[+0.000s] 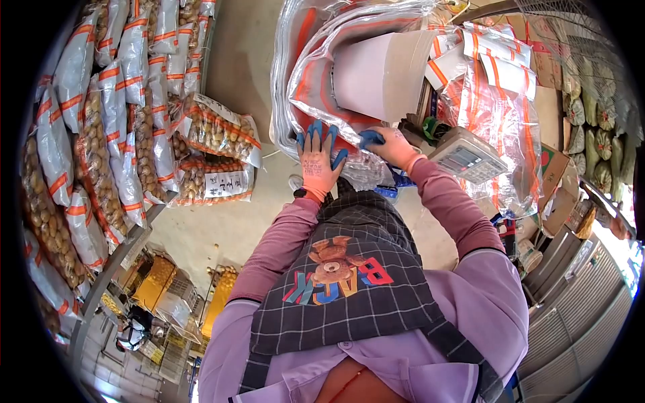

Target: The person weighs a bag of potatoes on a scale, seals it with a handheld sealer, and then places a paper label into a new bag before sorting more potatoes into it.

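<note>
A clear plastic bag with orange stripes (316, 80), its mouth spread around a white bucket-like form (363, 74), stands in front of my body. My left hand (319, 164), in an orange glove with blue fingers, lies with fingers spread on the near edge of the bag. In the same kind of glove, my right hand (395, 148) has its fingers curled closed at the bag's near right edge. Crumpled clear plastic (369, 171) hangs below the hands. Just right of my right hand is a grey weighing scale display with keys (463, 161).
Filled bags of potato-like produce (87, 134) are stacked at left, with two more bags (218, 131) lying beside them. Flat striped plastic bags (497, 87) lie at right. Green vegetables (591, 134) sit at far right. A person (134, 329) and yellow crates (158, 282) appear at lower left.
</note>
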